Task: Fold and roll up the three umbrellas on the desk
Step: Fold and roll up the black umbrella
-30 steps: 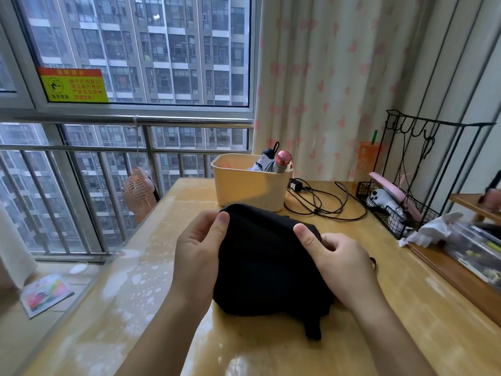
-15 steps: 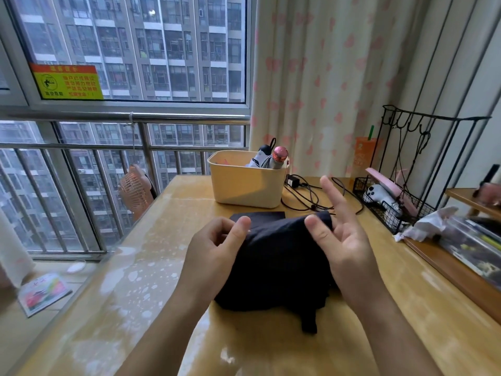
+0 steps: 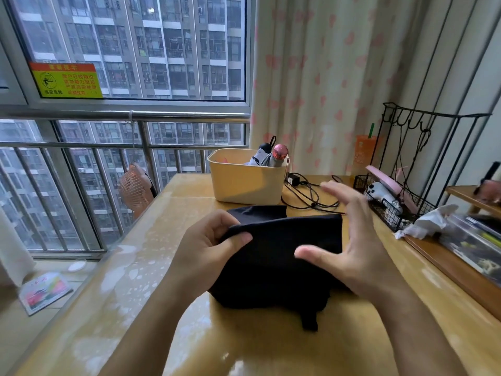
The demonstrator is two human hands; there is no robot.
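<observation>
- The black umbrella (image 3: 282, 264) lies in a soft, folded bundle on the desk (image 3: 244, 351), in the near middle, with a short way between it and the bin (image 3: 244, 183) on its far side.
- It sits between the two hands: the left hand (image 3: 208, 248) is at its left far corner, the right hand (image 3: 352, 251) over its right side.
- Left hand: it pinches the cloth's upper edge, thumb laid on top, the other fingers curled behind and under the fold.
- Right hand: it is spread wide, thumb stretched left over the cloth, fingers pointing far and left, raised and blurred. The heel of the palm covers the umbrella's right edge; I cannot tell whether it touches the cloth.
- A flap of the cloth lies flat on the far side, toward the bin.
- A narrow black strap (image 3: 309, 322) trails from the bundle's near edge onto the desk.
- In the right end of the bin a grey umbrella (image 3: 267, 160) with a pink cap stands tilted, a dark looped handle just beside it on the left.
- A black cable (image 3: 306, 198) lies right of the bin, on the far side of the right hand.
- A wire rack (image 3: 393, 213) stands at the far right, with a crumpled tissue (image 3: 428, 222) just on its near side.
- A small fan (image 3: 135, 189) hangs on the railing left of the desk.
</observation>
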